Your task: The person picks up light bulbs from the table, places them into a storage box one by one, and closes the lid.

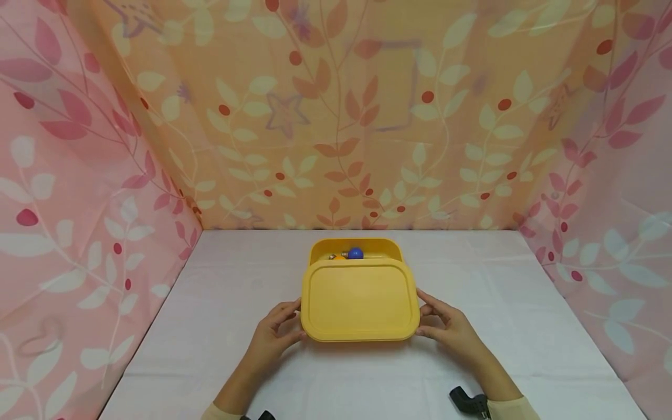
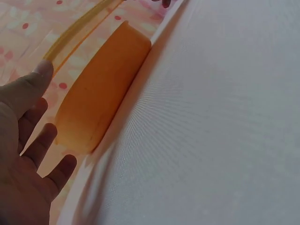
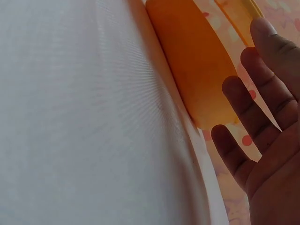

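A yellow lid (image 1: pixel 361 300) is held by its two short sides, my left hand (image 1: pixel 275 329) pinching one edge and my right hand (image 1: pixel 451 326) the other. Both wrist views show the lid raised apart from the yellow box (image 2: pixel 105 84), which stands on the table. From the head view the lid covers the near part of the box. Inside the uncovered far part lie a blue bulb-shaped piece (image 1: pixel 355 254) and an orange piece (image 1: pixel 340 257), partly hidden by the lid. Thumbs press the lid's edge in both wrist views, with the lower fingers spread beside the box.
A white cloth (image 1: pixel 236 262) covers the table. Patterned curtains enclose it: an orange one (image 1: pixel 336 116) at the back and pink ones at the left (image 1: pixel 79 204) and right (image 1: pixel 619 233). Dark wrist-camera mounts (image 1: pixel 469 402) sit at the sleeves.
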